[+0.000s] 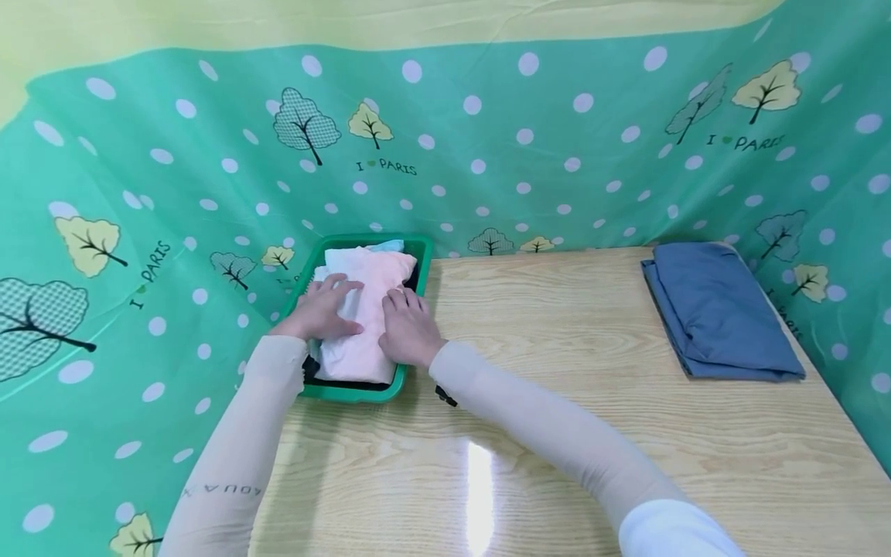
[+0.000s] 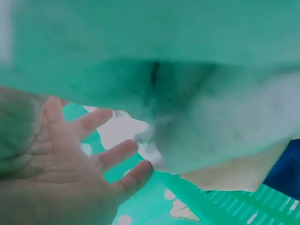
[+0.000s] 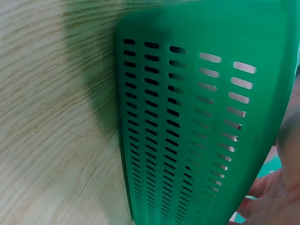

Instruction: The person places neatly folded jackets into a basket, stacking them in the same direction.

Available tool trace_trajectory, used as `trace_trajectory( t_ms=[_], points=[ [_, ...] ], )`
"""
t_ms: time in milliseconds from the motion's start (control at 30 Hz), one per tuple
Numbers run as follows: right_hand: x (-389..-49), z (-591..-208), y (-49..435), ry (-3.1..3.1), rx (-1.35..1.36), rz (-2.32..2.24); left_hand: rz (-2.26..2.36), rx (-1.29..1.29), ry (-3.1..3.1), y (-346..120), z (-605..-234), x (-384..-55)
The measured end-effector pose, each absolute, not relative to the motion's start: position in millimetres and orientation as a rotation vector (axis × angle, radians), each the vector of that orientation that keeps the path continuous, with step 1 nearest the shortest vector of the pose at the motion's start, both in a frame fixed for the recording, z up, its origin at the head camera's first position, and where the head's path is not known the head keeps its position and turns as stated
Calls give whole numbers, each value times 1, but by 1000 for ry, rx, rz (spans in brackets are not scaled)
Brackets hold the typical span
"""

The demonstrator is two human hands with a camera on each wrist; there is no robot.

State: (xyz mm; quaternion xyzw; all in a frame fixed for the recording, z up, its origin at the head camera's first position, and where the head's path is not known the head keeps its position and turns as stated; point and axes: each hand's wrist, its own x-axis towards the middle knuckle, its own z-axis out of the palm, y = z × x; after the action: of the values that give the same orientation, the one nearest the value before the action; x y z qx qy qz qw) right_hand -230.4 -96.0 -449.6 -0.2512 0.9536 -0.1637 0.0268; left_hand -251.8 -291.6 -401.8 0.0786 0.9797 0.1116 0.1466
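A green plastic basket point(image 1: 416, 246) with slotted sides stands at the back left of the table, holding folded cloths. On top lies a pale pink folded cloth point(image 1: 372, 309), with a light blue cloth point(image 1: 390, 246) showing behind it. My left hand point(image 1: 322, 309) is over the left part of the pile, its fingers point(image 2: 133, 178) spread at the cloth in the left wrist view. Across the basket's right rim, my right hand point(image 1: 412, 329) rests its fingers on the pink cloth's right edge. The right wrist view shows mostly the basket's slotted side point(image 3: 187, 112), with part of that hand behind its rim.
A folded dark blue cloth point(image 1: 724, 317) lies at the right end of the wooden table point(image 1: 543, 333). Behind and beside the table hangs a green curtain point(image 1: 487, 155) with white dots and printed trees, close to the basket's back and left.
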Motion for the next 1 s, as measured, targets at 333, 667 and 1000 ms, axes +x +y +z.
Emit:
trace_trajectory(
  t_ms=[333, 667, 1000],
  points=[
    [-236, -456, -91, 2907, -814, -427, 343, 293, 2698, -302, -415, -260],
    [-230, -458, -73, 2869, -910, -796, 309, 276, 2700, -301, -420, -261],
    [-217, -461, -32, 2670, -863, -1399, 392, 292, 2752, -288, -393, -244]
  ],
)
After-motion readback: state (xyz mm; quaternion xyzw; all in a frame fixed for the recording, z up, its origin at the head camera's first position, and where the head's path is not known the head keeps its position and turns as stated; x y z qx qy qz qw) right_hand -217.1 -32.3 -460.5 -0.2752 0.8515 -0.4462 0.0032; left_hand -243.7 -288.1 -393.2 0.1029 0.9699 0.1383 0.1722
